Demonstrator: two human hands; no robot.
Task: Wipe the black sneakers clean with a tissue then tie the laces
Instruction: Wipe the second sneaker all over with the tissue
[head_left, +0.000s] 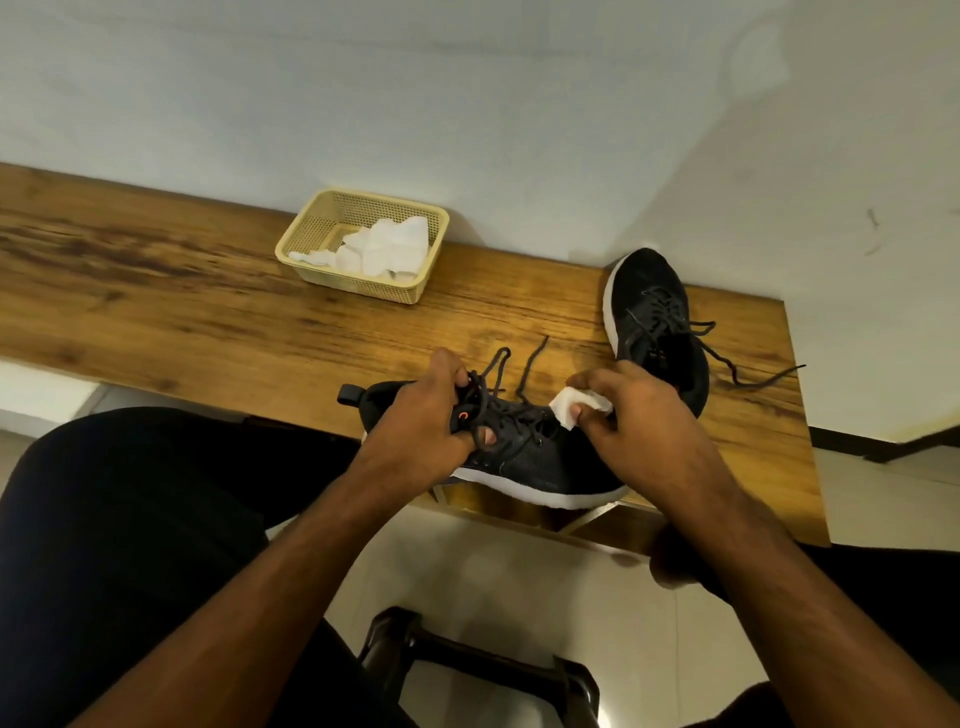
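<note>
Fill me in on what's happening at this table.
A person seated at the wooden table is cleaning a black sneaker. The left hand holds it steady by the laces and tongue, while the right hand presses a folded white tissue against its upper near the toe. The laces hang loose. A second sneaker lies further right, also untied. More tissues sit in a cream basket by the wall.

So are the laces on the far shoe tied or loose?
Loose. The laces trail untied from the far shoe across the table.
</note>
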